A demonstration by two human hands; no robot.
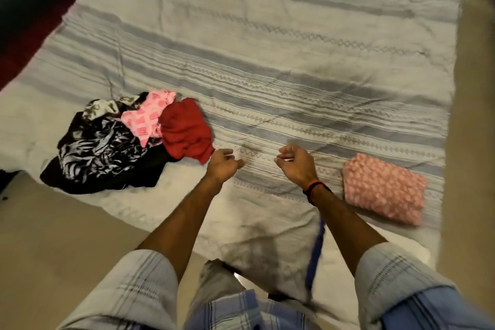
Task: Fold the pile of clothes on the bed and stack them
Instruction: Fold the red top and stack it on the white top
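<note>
Both hands hung above the striped bedspread (267,35) near its near edge, apart from each other, and neither held any cloth. The left hand (223,162) had its fingers loosely curled toward the middle; the right hand (294,161), a dark-and-orange band at its wrist, was curled much the same, thumb and fingertips close together but with nothing visible between them.

The unfolded pile of clothes (126,139) lay to the left of both hands. Its red garment (186,128) formed the pile's right edge, just beside the left hand, with a pink patterned piece (146,118) behind it and black-and-white printed fabric (93,147) sprawled further left. The pile ran roughly left to right along the bed.

On the right, just beyond the right forearm, sat one folded pink garment (383,187), a tidy rectangle that seemed to be the start of the stack.

So the left hand was plainly nearer the pile, and the red garment looked the likeliest next pick, drawn rightward onto the bedspread between the hands.
</note>
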